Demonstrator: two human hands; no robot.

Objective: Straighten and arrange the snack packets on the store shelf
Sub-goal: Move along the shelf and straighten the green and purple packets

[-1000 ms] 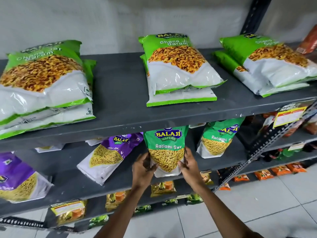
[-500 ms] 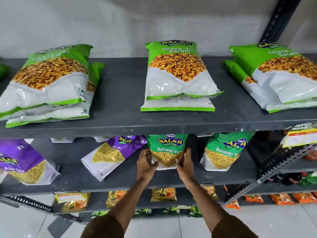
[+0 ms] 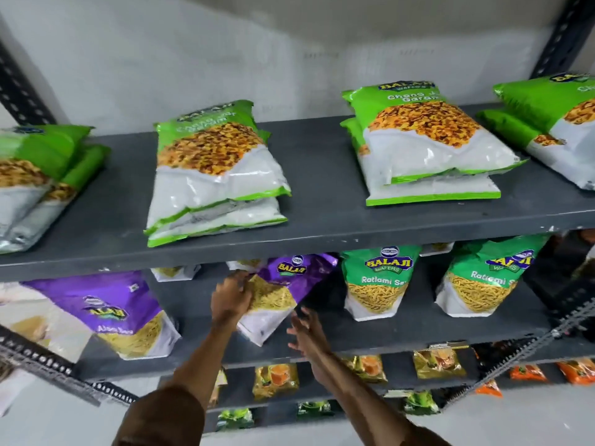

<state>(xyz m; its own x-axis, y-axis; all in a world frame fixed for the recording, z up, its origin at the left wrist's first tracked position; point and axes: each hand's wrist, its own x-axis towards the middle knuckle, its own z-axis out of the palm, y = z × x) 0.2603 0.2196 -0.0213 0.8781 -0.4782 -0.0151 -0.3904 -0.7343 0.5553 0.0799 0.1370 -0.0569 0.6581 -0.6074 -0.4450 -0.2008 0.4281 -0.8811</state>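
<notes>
Shifted from the green Ratlami packet [image 3: 376,281] to the tilted purple packet [image 3: 277,294]; left hand [image 3: 230,296] grasping its edge; right hand [image 3: 307,336] spread, released; best to support the lower corner, swing upright, square to the shelf [image 3: 322,226] edge.

Two bare arms show, and each one ends in a bare hand. The left hand [image 3: 231,296] and the right hand [image 3: 308,337] have nothing on them (no rings, no watch, no gloves). Back from the hands, near the elbows, brown sleeves [image 3: 164,416] begin. The cloth looks soft and plain, with no marks on it. The right sleeve only peeks in.
</notes>
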